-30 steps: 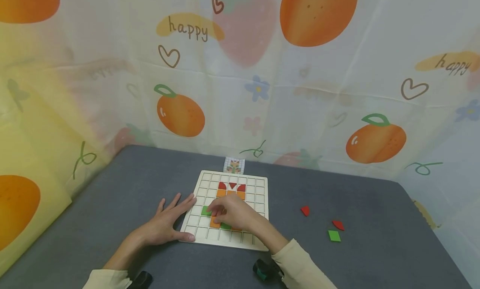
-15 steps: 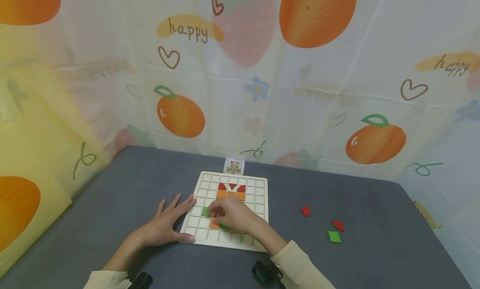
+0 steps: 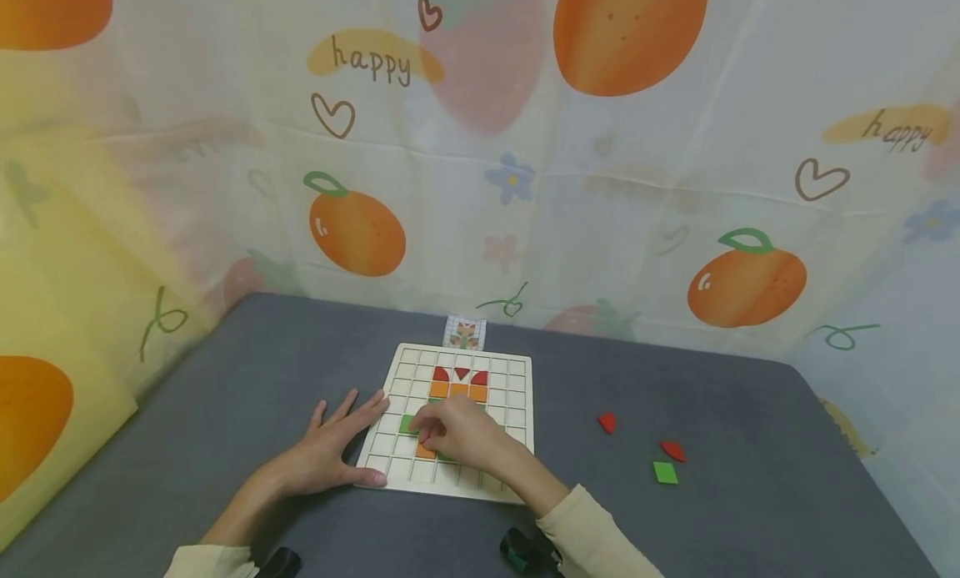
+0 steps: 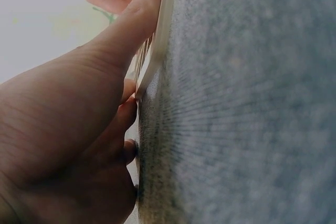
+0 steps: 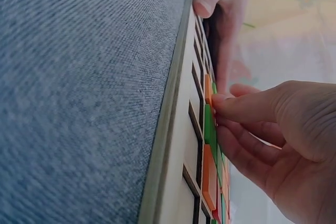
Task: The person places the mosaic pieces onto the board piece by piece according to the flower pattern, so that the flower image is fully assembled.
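Note:
A pale wooden grid board [image 3: 517, 403] lies on the dark table, with orange, red and green tiles in its cells. My left hand [image 3: 322, 454] rests flat at the board's left side, fingers spread, thumb on the near corner. Over the board's middle, my right hand [image 3: 467, 429] bends its fingers down beside an orange tile [image 3: 425, 451] and a green tile [image 3: 407, 424]. In the right wrist view the thumb touches the orange tile [image 5: 208, 88], just beyond a green tile [image 5: 210, 124]. Whether a tile sits between thumb and fingertips is hidden.
Two red curved pieces, one nearer [image 3: 607, 423] and one farther right [image 3: 672, 451], lie on the table beside a loose green square [image 3: 665, 473]. Behind the board is a small pattern card [image 3: 465, 333]. A fruit-printed curtain [image 3: 600, 194] hangs along the back.
The head view has shifted slightly. My right thumb has slid a little over the orange tile, covering more of it. The left hand keeps its place at the board.

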Available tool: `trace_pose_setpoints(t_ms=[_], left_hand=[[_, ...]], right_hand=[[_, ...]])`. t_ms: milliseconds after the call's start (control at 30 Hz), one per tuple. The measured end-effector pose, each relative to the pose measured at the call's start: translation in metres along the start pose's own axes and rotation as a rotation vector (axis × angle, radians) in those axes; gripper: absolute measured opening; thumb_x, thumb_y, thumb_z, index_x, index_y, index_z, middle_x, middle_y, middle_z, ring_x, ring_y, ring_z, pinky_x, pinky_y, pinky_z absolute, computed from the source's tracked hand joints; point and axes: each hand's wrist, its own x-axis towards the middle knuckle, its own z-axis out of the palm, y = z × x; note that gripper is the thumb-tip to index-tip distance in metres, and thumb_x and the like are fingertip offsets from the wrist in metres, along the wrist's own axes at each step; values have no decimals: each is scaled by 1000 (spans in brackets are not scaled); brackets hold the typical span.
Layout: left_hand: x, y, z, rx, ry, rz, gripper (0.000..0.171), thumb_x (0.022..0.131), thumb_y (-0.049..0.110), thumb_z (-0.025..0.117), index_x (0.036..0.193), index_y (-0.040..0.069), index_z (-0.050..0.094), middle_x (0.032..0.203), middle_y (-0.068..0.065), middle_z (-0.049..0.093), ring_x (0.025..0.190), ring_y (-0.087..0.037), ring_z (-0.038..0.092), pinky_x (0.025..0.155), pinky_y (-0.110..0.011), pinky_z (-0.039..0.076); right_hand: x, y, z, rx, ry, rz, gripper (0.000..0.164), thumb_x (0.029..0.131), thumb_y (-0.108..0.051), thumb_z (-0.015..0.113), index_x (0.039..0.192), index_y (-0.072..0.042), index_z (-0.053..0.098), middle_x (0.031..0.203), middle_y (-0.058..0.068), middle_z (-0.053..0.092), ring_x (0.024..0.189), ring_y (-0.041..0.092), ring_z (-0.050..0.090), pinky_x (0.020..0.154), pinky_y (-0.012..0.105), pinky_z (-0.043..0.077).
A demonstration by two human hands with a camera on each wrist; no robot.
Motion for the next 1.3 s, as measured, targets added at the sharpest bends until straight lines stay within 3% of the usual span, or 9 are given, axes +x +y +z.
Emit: trace_pose_setpoints(t_ms=[300, 633, 967, 1300], left_hand=[[1, -1, 1, 3, -6, -17, 105, 71, 54, 80, 154, 11, 32, 161, -14, 22, 145, -51, 3, 105, -71, -10], [1, 0, -1, -1, -4, -23, 106, 71, 54, 80, 154, 10, 32, 160, -16, 23, 145, -51, 3, 105, -70, -11], [3, 1, 0, 2, -6, -28, 107, 70, 54, 81, 154, 10, 32, 161, -15, 23, 145, -51, 3, 106, -70, -11], [3, 2, 1, 7, -4, -38, 107, 69, 54, 81, 154, 11, 32, 161, -15, 23, 146, -50, 3, 106, -70, -11]], right_hand=[[-1, 1, -3, -14, -23, -22, 19, 88, -1, 70, 104, -9, 75, 80, -10, 67, 71, -5, 57, 67, 12, 47], [-15, 6, -20, -24, -19, -24, 17, 89, -4, 71, 103, -12, 75, 88, -9, 70, 78, -3, 59, 72, 14, 49], [-41, 35, -44, -35, 54, -21, 21, 87, -3, 72, 107, -6, 73, 92, 1, 71, 83, 8, 63, 74, 23, 52], [-69, 66, -74, -55, 116, 67, 23, 87, -2, 72, 109, -5, 72, 95, 1, 70, 83, 10, 62, 75, 30, 54]])
